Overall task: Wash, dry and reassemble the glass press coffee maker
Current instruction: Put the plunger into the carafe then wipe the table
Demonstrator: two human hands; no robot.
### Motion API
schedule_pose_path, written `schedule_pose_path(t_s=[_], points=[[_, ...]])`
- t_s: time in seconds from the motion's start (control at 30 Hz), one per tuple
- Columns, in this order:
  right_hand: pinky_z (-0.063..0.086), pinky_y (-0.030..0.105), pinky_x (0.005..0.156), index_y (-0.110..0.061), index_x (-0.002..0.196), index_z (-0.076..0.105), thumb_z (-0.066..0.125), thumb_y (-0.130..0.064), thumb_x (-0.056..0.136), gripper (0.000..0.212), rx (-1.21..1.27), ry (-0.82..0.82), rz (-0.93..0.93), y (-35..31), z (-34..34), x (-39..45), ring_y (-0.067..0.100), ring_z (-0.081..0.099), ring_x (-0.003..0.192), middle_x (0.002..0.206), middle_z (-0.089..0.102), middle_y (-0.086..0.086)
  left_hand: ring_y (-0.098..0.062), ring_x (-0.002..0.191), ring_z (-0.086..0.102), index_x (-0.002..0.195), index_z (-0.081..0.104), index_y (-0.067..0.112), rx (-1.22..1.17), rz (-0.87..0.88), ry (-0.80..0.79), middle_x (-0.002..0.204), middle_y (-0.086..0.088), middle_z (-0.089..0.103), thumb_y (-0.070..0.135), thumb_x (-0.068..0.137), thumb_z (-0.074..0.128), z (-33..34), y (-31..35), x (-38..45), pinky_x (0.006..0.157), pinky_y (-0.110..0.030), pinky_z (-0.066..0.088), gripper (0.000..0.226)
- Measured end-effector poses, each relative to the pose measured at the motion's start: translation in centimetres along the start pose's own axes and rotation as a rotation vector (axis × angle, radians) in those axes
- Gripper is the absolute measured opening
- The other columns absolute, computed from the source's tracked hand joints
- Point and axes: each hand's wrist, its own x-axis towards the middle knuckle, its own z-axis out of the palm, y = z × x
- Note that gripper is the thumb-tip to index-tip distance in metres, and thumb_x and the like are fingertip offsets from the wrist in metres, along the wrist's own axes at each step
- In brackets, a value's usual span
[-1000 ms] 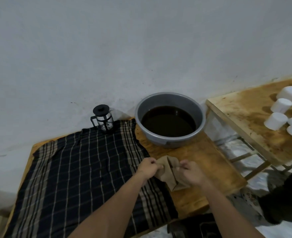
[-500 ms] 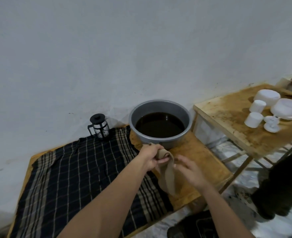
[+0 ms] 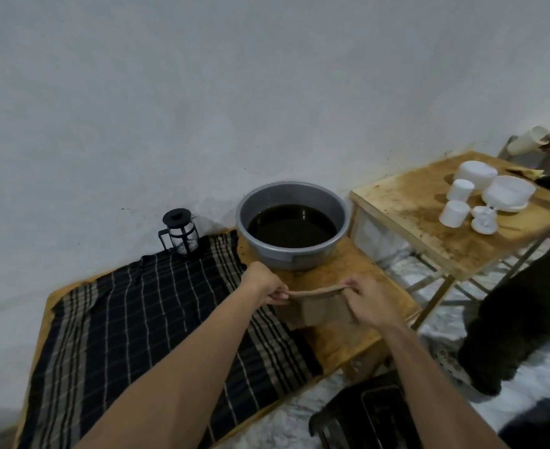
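Against the far wall, a low wooden table (image 3: 328, 345) is carrying everything, with a dark plaid cloth (image 3: 144, 322) lying over its left part. At the table's far right a grey plastic basin (image 3: 291, 252) is sitting, holding dark brown water. Spread between the two hands, near the table's right edge, a small tan cloth (image 3: 315, 307) is hanging down from its top hem. The left hand (image 3: 264, 285) is pinching the hem's left end and the right hand (image 3: 369, 301) is pinching its right end, both with curled fingers. Smallest, the glass press coffee maker (image 3: 180, 231) is standing upright and assembled, black lid on, at the plaid cloth's far edge by the wall, well apart from both hands. The step appears to be opening the tan cloth for drying. Keeping the hem taut and level, clear of the dirty basin water, should keep it dry and usable.
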Motion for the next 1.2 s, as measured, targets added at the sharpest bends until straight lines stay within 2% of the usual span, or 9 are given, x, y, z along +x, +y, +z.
schedule_pose_path(t_s=[0.13,0.3,0.47,0.57,0.63,0.8,0.87,1.0,1.2], points=[[0.044,0.026,0.081,-0.023,0.101,0.072,0.059,-0.021,0.093,0.016,-0.18,-0.098,-0.047,0.9,-3.7,0.4,0.011,0.056,0.096,0.095,0.062,-0.008,-0.019,0.066,0.07,0.105,0.065,0.001,0.258,0.053,-0.096,0.088,-0.019,0.071,0.001,0.092,0.056,1.4,-0.3,-0.6,0.055,-0.024,0.06,0.015],[0.042,0.02,0.059,-0.024,0.067,0.067,0.072,-0.03,0.083,0.018,-0.182,-0.25,0.049,3.7,-7.0,2.1,0.014,0.06,0.075,0.07,0.062,-0.005,-0.011,0.051,0.061,0.107,0.064,-0.01,0.12,-0.04,-0.306,0.069,-0.015,0.063,-0.006,0.092,0.052,3.1,-0.8,0.0,0.051,-0.019,0.058,0.02],[0.047,0.028,0.081,-0.02,0.094,0.071,0.073,-0.036,0.082,0.02,-0.246,-0.517,0.14,5.0,-7.2,8.0,0.013,0.06,0.093,0.092,0.065,-0.006,-0.011,0.05,0.065,0.12,0.054,-0.008,-0.091,-0.258,-0.316,0.056,-0.011,0.068,-0.002,0.097,0.046,4.2,-1.1,3.2,0.063,-0.029,0.061,0.025],[0.046,0.04,0.099,-0.016,0.104,0.059,0.07,-0.016,0.086,0.021,-0.044,-0.441,0.207,7.0,-3.7,11.6,0.014,0.066,0.094,0.093,0.071,-0.003,-0.028,0.085,0.07,0.137,0.046,0.008,-0.312,-0.322,-0.238,0.123,-0.018,0.063,0.024,0.093,0.061,4.9,-2.2,6.0,0.081,-0.041,0.059,0.049],[0.049,0.039,0.095,-0.018,0.108,0.063,0.074,-0.023,0.081,0.029,-0.098,-0.335,0.194,9.2,-1.0,12.7,0.018,0.063,0.103,0.108,0.068,0.0,-0.03,0.096,0.067,0.138,0.045,0.016,-0.266,-0.306,-0.19,0.139,-0.014,0.052,0.037,0.087,0.067,5.5,-3.6,7.5,0.088,-0.041,0.056,0.059],[0.054,0.042,0.083,-0.023,0.1,0.066,0.078,-0.044,0.067,0.041,-0.12,-0.196,0.197,12.8,1.5,13.6,0.024,0.063,0.096,0.1,0.063,0.001,-0.014,0.066,0.063,0.105,0.064,0.01,0.204,-0.213,-0.038,0.095,-0.007,0.068,0.023,0.089,0.067,6.6,-4.6,10.7,0.059,-0.025,0.057,0.021],[0.051,0.036,0.078,-0.025,0.082,0.065,0.079,-0.04,0.07,0.023,-0.096,-0.205,0.225,12.5,1.4,13.1,0.02,0.062,0.088,0.09,0.063,-0.003,-0.012,0.059,0.062,0.105,0.066,0.011,0.33,-0.226,-0.06,0.082,-0.006,0.066,0.023,0.09,0.065,6.3,-4.3,11.1,0.044,-0.022,0.052,0.019],[0.051,0.041,0.089,-0.029,0.068,0.062,0.078,-0.023,0.075,0.018,-0.055,-0.307,0.236,12.2,1.4,13.5,0.022,0.062,0.09,0.087,0.066,-0.001,-0.012,0.061,0.065,0.11,0.067,0.011,0.426,-0.265,-0.115,0.085,-0.009,0.068,0.023,0.09,0.065,5.4,-3.8,11.6,0.043,-0.02,0.05,0.023],[0.043,0.026,0.074,-0.026,0.073,0.061,0.078,-0.015,0.076,0.021,-0.041,-0.238,0.189,11.4,1.7,15.1,0.019,0.06,0.093,0.091,0.062,-0.001,-0.015,0.064,0.068,0.103,0.067,0.01,0.3,-0.236,-0.012,0.091,-0.011,0.069,0.013,0.089,0.067,5.6,-3.7,11.8,0.043,-0.021,0.051,0.015]])
